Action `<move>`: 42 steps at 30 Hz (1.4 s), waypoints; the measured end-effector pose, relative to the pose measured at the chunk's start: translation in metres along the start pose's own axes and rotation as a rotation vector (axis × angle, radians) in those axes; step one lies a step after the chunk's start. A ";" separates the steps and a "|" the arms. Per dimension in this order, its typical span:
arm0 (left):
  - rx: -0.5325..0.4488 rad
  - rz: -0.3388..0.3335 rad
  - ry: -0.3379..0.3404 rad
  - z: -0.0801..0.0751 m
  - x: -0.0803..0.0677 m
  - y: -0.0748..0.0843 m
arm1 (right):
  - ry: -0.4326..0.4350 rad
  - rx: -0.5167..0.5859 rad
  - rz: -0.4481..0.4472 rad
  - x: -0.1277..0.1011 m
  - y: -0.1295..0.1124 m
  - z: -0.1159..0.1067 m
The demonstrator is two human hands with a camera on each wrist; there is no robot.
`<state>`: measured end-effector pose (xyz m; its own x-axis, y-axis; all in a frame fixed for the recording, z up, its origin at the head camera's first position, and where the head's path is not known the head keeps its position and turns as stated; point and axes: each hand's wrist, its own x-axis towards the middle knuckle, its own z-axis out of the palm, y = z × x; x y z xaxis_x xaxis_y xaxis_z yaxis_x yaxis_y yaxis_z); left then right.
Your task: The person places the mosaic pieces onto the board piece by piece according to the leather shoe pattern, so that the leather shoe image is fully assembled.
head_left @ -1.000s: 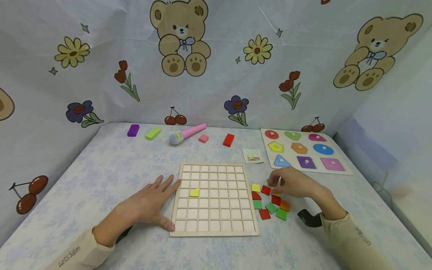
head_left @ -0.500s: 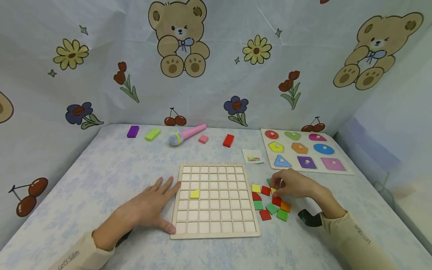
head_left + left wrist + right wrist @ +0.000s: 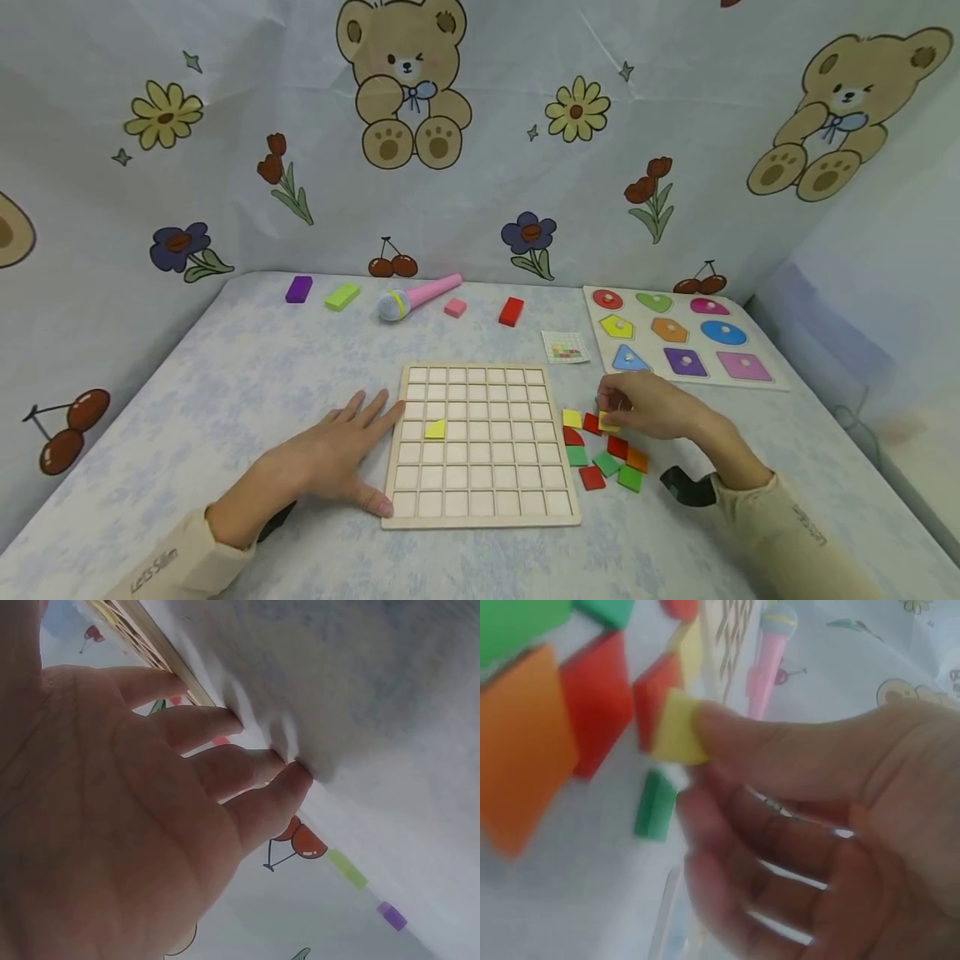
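My right hand (image 3: 651,406) pinches a yellow tile (image 3: 679,731) between thumb and fingers, over the group of loose tiles right of the grid board. My left hand (image 3: 330,454) lies with fingers spread at the left edge of the wooden grid board (image 3: 480,522), fingertips and thumb at its frame. One yellow tile with a cut corner (image 3: 435,429) sits in a cell on the board's left side. Beside the board lie a red tile (image 3: 592,477), an orange tile (image 3: 637,460), a green tile (image 3: 656,806) and several others in red, green and yellow.
Behind the board lie a purple block (image 3: 298,289), a lime block (image 3: 342,297), a pink toy microphone (image 3: 420,297), a small pink block (image 3: 455,308) and a red block (image 3: 512,312). A pattern card (image 3: 566,347) and a shape puzzle board (image 3: 697,379) are at the back right.
My right hand has picked among the loose tiles and now pinches a yellow one that was partly hidden under its fingers. The left hand keeps its place at the board.
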<state>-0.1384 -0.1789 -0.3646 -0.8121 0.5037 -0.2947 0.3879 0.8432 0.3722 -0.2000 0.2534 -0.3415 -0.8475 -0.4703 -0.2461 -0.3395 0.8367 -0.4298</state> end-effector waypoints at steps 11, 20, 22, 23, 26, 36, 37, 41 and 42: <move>0.009 0.006 0.006 0.001 0.001 0.000 | 0.034 0.013 -0.156 0.032 -0.046 0.014; 0.011 0.024 0.019 0.002 0.002 -0.001 | -0.001 0.012 -0.311 0.064 -0.095 0.034; 0.013 0.028 0.022 0.002 0.002 -0.001 | -0.011 0.015 -0.331 0.069 -0.101 0.037; 0.014 0.030 0.023 0.002 0.002 -0.002 | -0.013 0.014 -0.337 0.071 -0.104 0.039; 0.013 0.035 0.024 0.002 0.002 -0.002 | -0.006 0.005 -0.363 0.076 -0.109 0.043; -0.007 0.024 0.007 0.001 0.002 0.000 | 0.023 -0.083 -0.307 0.075 -0.119 0.053; -0.005 0.023 0.008 0.001 0.002 -0.001 | 0.029 -0.089 -0.293 0.073 -0.120 0.054; 0.000 0.020 0.010 0.002 0.002 -0.001 | 0.049 -0.159 -0.275 0.062 -0.122 0.056; 0.001 0.021 0.010 0.002 0.002 -0.001 | 0.057 -0.183 -0.295 0.059 -0.122 0.057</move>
<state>-0.1396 -0.1788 -0.3671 -0.8081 0.5191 -0.2784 0.4052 0.8330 0.3769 -0.1850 0.1074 -0.3529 -0.7220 -0.6869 -0.0833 -0.6360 0.7062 -0.3110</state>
